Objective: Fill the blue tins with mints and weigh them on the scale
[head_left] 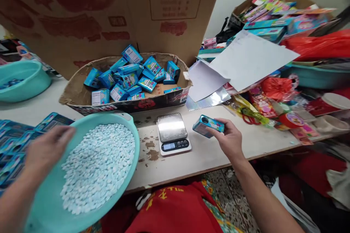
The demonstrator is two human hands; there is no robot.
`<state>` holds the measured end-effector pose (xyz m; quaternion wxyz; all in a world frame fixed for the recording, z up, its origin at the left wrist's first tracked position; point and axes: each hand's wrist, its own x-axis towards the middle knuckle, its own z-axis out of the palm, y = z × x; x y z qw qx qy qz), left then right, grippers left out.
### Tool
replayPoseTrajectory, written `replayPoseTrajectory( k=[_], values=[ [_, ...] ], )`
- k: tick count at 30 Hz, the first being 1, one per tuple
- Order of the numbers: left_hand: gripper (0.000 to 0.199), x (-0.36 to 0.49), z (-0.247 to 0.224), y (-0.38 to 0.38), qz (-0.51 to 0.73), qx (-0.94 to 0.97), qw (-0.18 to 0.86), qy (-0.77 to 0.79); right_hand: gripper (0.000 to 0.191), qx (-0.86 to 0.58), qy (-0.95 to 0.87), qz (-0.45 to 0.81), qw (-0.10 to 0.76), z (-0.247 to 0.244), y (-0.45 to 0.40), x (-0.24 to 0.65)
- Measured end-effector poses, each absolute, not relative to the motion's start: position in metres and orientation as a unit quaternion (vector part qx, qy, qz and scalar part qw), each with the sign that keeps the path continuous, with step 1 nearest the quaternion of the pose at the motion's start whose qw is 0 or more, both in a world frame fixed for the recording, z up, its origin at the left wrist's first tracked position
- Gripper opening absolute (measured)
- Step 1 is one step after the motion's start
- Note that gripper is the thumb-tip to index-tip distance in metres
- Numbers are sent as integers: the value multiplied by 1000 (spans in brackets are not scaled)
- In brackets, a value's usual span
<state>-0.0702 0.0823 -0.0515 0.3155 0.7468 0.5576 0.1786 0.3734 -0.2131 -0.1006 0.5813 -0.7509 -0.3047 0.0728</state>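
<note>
A small blue box (209, 124) with a dark round opening on its upper face is gripped by my right hand (229, 134), just right of a digital scale (174, 131). The scale's metal plate bears nothing. My left hand (50, 149), blurred by motion, hovers over the left rim of a turquoise basin (134, 153); its fingers are too smeared to read. Many pale blue tablets (101, 164) fill much of the basin. Rows of blue boxes (16, 142) lie left of it, partly behind my left hand and forearm.
Behind the basin, a cut-down cardboard tray (73, 91) holds several blue boxes. A large carton (136, 14) stands at the back. Another turquoise basin (35, 83) sits far left. Papers (251, 58), packets and a red bag (322, 45) crowd the right.
</note>
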Motion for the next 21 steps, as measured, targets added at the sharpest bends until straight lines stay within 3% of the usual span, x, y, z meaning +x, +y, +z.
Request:
replayPoseTrajectory(
  k=[1,4,7,11,15,21],
  values=[
    [39,-57,-58,60,135,768,248,575,45,-734,-324,81,591,-95,-205,369],
    [52,-21,-79,-1,-38,874,195,443,43,-687,-395,120,598,-88,-173,348],
    [48,-4,-86,-40,-102,905,133,392,41,-668,-448,151,575,-94,-144,330],
    [36,-8,-83,-53,-129,861,147,469,52,-653,-452,162,587,-103,-132,330],
    [30,-21,-72,-43,-12,788,225,573,52,-648,-389,132,641,-106,-150,356],
    [22,-33,-37,-24,363,480,565,564,41,-724,-284,107,620,-116,-185,380]
  ],
)
